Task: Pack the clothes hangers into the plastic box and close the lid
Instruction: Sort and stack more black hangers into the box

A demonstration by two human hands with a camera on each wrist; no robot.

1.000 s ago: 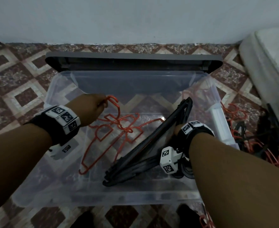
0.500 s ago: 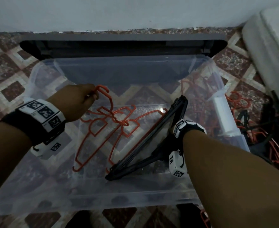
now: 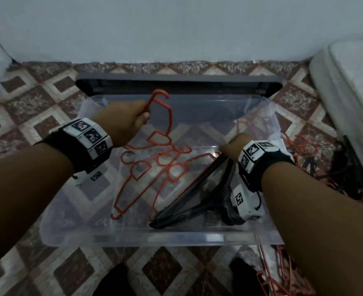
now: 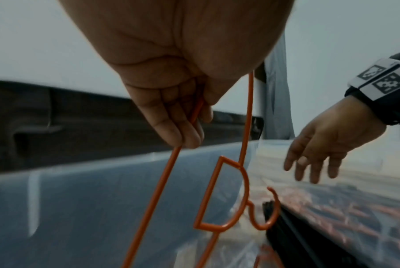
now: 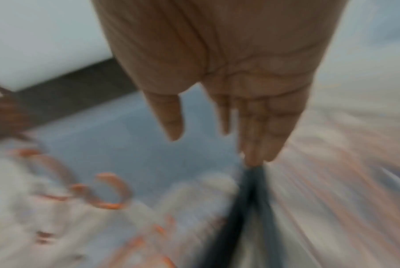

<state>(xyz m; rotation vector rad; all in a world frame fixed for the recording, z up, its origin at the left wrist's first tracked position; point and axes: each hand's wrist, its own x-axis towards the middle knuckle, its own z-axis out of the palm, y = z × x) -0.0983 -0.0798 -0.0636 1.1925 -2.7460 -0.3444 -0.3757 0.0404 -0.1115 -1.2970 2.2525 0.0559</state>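
Gripping an orange hanger (image 3: 164, 116) with clenched fingers (image 4: 171, 116), left hand (image 3: 122, 122) holds it above the clear plastic box (image 3: 176, 237). Right hand (image 3: 234, 146) is released, fingers straight, over black hangers (image 3: 189, 201) leaning inside.

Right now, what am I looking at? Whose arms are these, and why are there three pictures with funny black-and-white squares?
These are a person's two arms, not a machine's. The squares are markers on wristbands that carry small cameras. One picture comes from a camera on the head, looking down; the other two look along each hand. On the tiled floor stands a clear plastic box, its grey lid open behind it. The left hand grips an orange hanger, lifted above more orange hangers lying in the box. The right hand has straight fingers and holds nothing; it is over a bundle of black hangers. More hangers wait outside on the floor.
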